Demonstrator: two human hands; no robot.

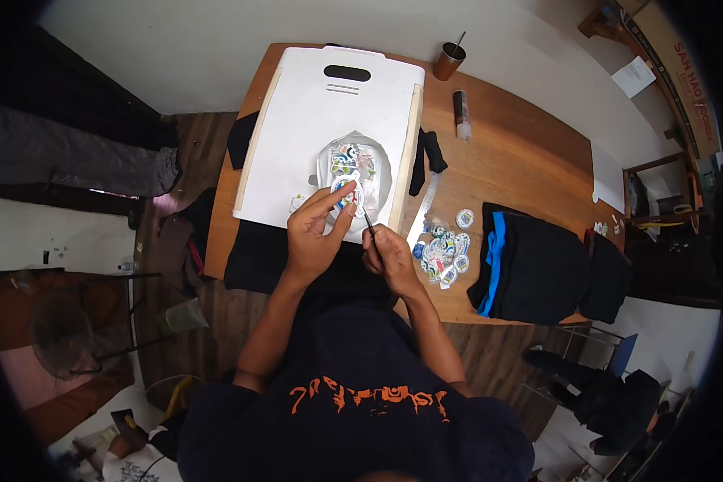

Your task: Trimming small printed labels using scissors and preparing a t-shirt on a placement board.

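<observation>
Between the fingertips and thumb of my left hand [316, 233] is a round, white-edged sticker or patch [347, 193] with a colourful print. My right hand [390, 257] is closed on a slim dark tool [369, 221], whose tip meets or nearly meets the round piece's lower right edge; its exact kind cannot be made out. Both hands are over the near part of a white board [285, 136] with a dark oval slot at its far end. Just beyond my fingers, a pale round area [323, 153] on the board carries several colourful printed cutouts [346, 156].
On the wooden table [530, 165], a pile of colourful cutouts [443, 255] lies right of my hands beside a metal ruler [428, 205]. Folded black cloth [538, 269] is farther right. A brown cup [450, 61] and a dark tube-shaped bottle [462, 114] stand or lie toward the back.
</observation>
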